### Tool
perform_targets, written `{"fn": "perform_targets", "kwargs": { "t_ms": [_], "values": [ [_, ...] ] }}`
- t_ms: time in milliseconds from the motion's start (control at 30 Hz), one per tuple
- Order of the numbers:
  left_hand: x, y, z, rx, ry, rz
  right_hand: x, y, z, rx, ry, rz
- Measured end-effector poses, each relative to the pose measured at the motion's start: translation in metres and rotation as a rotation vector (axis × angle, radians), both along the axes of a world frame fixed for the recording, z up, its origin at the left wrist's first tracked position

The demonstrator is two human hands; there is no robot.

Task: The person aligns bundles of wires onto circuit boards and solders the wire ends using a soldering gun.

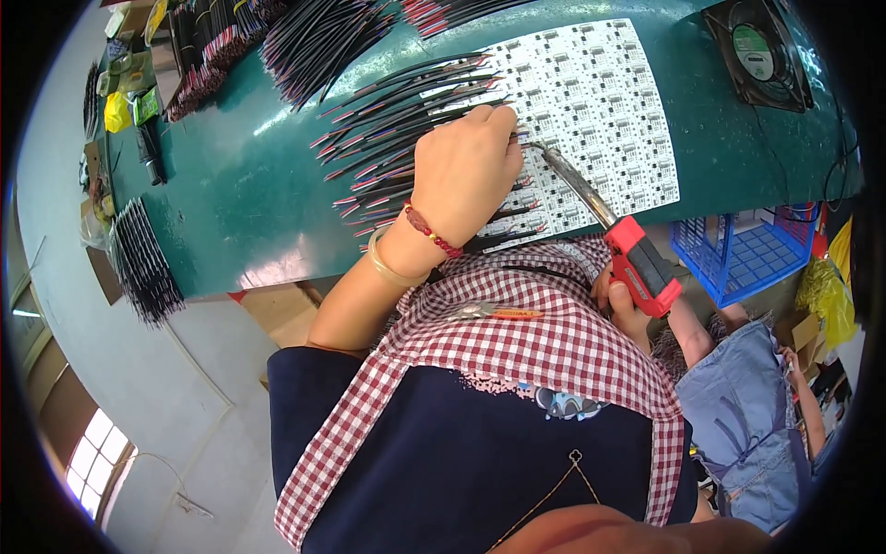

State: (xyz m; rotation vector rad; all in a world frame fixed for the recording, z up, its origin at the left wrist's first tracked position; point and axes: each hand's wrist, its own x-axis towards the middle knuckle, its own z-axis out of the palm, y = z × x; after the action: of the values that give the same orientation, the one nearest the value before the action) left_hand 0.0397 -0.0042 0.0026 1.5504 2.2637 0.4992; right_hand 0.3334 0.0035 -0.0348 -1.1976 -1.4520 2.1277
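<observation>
A white panel of many small circuit boards (600, 111) lies on the green table. Black cables (388, 138) with bared coloured ends rest in a row along its left side. My left hand (471, 162) is closed over that row, its fingertips pinched at the panel; a cable end seems to be in them, though the hand hides most of it. With my right hand (628, 305) I grip a red and black soldering iron (641, 263). Its dark tip (540, 148) points left, close beside my left fingertips. I cannot tell whether it touches a joint.
A black fan (759, 55) stands at the table's far right. Bundles of black cables (323, 46) lie at the back left, another bundle (143, 258) at the left edge. Below the right edge is a blue plastic crate (738, 254). Another person in blue clothing (748, 415) is near it.
</observation>
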Motion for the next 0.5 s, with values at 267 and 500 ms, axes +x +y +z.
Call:
{"fn": "perform_targets", "kwargs": {
  "t_ms": [267, 500],
  "values": [
    [-0.001, -0.003, 0.000, 0.016, 0.009, 0.004, -0.014, -0.002, 0.018, 0.018, 0.197, -0.164],
    [-0.001, -0.007, 0.001, 0.044, -0.042, 0.025, -0.004, -0.002, 0.009, -0.011, 0.155, -0.062]
  ]
}}
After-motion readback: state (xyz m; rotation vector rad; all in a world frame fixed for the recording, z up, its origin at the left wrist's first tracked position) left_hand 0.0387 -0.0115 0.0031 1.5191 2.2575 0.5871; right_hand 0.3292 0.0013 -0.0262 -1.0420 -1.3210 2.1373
